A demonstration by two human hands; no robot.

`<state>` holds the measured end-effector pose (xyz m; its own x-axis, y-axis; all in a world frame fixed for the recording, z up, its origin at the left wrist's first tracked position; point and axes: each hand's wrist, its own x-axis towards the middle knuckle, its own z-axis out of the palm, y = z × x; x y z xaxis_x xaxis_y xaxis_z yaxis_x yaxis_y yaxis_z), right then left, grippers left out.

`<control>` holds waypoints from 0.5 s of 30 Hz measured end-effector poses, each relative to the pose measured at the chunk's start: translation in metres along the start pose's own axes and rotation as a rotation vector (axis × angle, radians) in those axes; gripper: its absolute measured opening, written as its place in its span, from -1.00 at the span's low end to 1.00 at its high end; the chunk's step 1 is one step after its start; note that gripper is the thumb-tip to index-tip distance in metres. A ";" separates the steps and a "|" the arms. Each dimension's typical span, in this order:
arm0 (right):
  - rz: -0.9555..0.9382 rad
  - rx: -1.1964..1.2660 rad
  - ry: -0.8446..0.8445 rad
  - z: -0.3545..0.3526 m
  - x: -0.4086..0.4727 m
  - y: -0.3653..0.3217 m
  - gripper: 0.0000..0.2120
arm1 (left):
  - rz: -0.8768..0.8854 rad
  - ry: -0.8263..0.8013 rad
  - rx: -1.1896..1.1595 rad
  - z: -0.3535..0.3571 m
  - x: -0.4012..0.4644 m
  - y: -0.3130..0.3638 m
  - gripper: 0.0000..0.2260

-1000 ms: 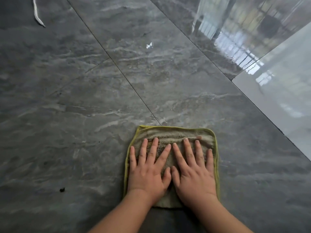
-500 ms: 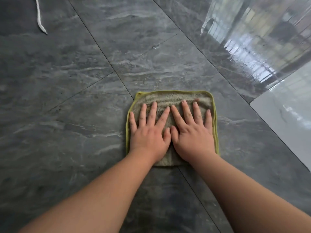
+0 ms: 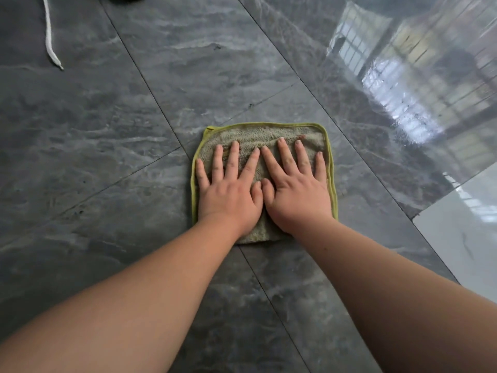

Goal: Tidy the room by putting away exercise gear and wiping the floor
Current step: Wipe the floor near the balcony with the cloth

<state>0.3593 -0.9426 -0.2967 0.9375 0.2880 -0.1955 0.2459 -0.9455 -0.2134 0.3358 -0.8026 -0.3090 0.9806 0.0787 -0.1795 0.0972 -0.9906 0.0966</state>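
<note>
A square greenish-grey cloth (image 3: 258, 133) with a yellow-green hem lies flat on the dark grey marbled floor tiles (image 3: 94, 135). My left hand (image 3: 231, 192) presses on its left half, fingers straight and spread. My right hand (image 3: 298, 192) presses on its right half the same way, its thumb touching the left thumb. Both arms stretch forward from the bottom of the view. The cloth's near edge is partly hidden under my wrists.
A white cord end (image 3: 51, 47) lies on the floor at the far left. A lighter, whitish tile (image 3: 462, 232) begins at the right. The far-right tiles are glossy and mirror a window (image 3: 403, 84). Tile joints run diagonally across the floor.
Both hands have pushed the cloth forward along the floor, away from me, and my arms are now stretched out further. The hands stay flat on the cloth.
</note>
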 end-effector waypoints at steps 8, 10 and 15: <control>-0.024 -0.007 -0.019 -0.012 0.052 -0.002 -0.39 | -0.039 0.005 -0.025 -0.009 0.045 -0.002 -0.44; -0.021 -0.012 -0.035 -0.015 0.059 -0.001 -0.39 | -0.036 -0.008 -0.034 -0.009 0.052 -0.003 -0.44; -0.014 -0.016 -0.085 -0.019 0.063 -0.003 -0.37 | -0.026 0.001 -0.040 -0.010 0.052 -0.003 -0.43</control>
<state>0.4226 -0.9246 -0.2906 0.9099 0.3121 -0.2732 0.2630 -0.9435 -0.2018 0.3883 -0.7941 -0.3089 0.9778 0.1048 -0.1816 0.1296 -0.9829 0.1308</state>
